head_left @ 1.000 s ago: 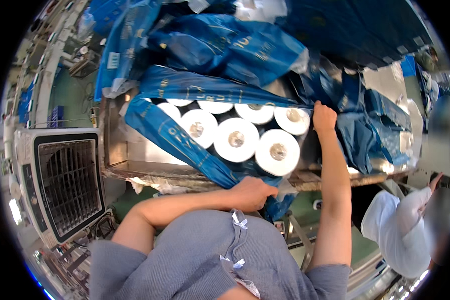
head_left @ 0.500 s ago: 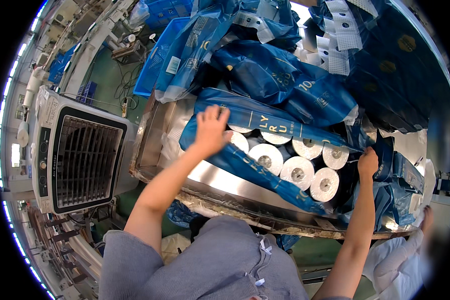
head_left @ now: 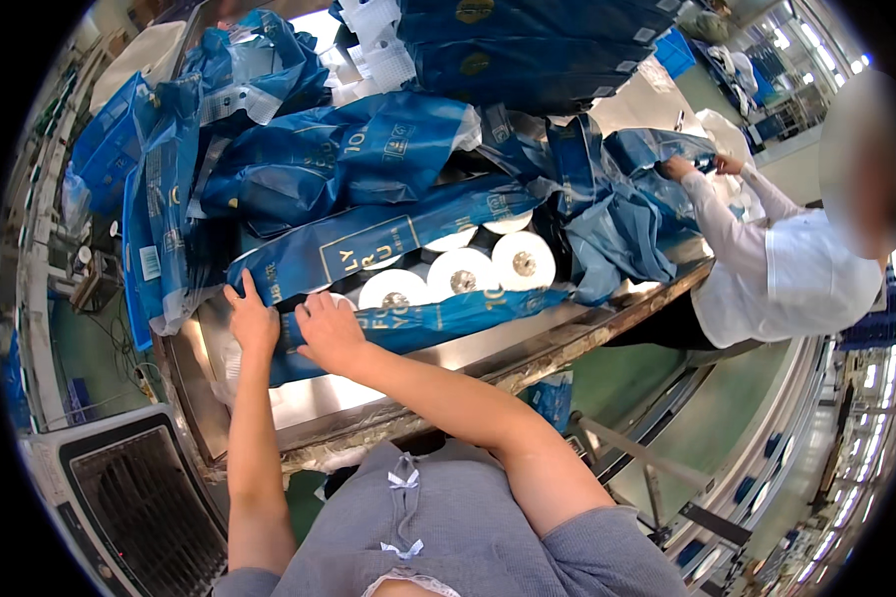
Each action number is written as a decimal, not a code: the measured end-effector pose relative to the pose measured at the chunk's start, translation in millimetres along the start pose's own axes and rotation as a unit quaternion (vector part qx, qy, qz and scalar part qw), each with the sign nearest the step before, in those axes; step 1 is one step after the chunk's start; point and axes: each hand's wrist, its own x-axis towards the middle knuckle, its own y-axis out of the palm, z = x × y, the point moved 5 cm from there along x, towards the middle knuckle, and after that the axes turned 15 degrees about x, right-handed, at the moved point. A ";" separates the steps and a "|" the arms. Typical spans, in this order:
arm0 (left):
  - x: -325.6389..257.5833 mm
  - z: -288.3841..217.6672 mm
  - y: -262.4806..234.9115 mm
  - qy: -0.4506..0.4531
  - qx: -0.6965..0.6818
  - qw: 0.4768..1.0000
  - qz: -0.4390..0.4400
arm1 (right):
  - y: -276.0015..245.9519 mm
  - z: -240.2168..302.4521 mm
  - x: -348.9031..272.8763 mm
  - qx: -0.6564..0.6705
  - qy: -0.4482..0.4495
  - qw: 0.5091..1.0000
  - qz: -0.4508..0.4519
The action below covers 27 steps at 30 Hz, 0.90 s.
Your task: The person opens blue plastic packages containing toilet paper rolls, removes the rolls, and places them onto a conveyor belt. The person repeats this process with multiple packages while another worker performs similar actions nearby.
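A blue plastic bag with pale gold print lies lengthwise in front of me, its side open. White rolls stand in it in rows, their round ends facing up. At the bag's left end my left hand grips the film, one finger extended along the edge. Close beside it, my right hand has its fingers bent over the near flap, holding it. The flap and my fingers cover part of the leftmost rolls.
More filled blue bags lie behind, beside a blue crate. A metal-topped table has a worn near edge. At right, a co-worker handles another bag. An air cooler stands at lower left.
My right hand has let go of the bag's right end and moved left to the near flap. My left hand has shifted to the bag's left edge. The view has swung right, showing the co-worker.
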 end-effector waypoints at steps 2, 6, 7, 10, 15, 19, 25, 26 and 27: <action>-7.9 -1.4 0.3 0.000 -0.007 1.000 -0.013 | 12.7 5.2 -6.6 0.011 0.029 0.999 0.041; -16.5 -14.0 -11.7 0.014 -0.058 0.998 0.004 | 44.6 3.3 0.1 0.190 0.126 0.971 0.069; -15.9 -13.4 -12.4 0.053 -0.053 0.997 0.003 | 41.2 5.7 0.5 0.176 0.144 0.971 0.077; -7.2 -13.9 -31.6 0.138 -0.001 0.990 -0.023 | 44.7 5.4 -2.7 0.155 0.076 0.983 0.062; 25.7 -0.4 -11.5 0.190 -0.013 0.976 -0.106 | 26.7 19.9 -20.3 0.167 0.035 0.983 0.065; 55.3 -7.4 -19.0 0.185 -0.074 0.976 -0.090 | 16.6 24.6 -43.1 0.174 -0.007 0.983 0.064; 106.4 8.8 26.9 0.145 -0.201 0.969 -0.014 | 1.3 46.0 -98.2 0.199 -0.081 0.972 0.100; 115.6 12.3 45.5 0.142 -0.214 0.966 0.011 | -2.1 48.3 -110.3 0.213 -0.083 0.968 0.108; 120.1 11.3 54.9 0.124 -0.264 0.954 0.069 | -7.9 48.7 -120.3 0.204 -0.078 0.968 0.124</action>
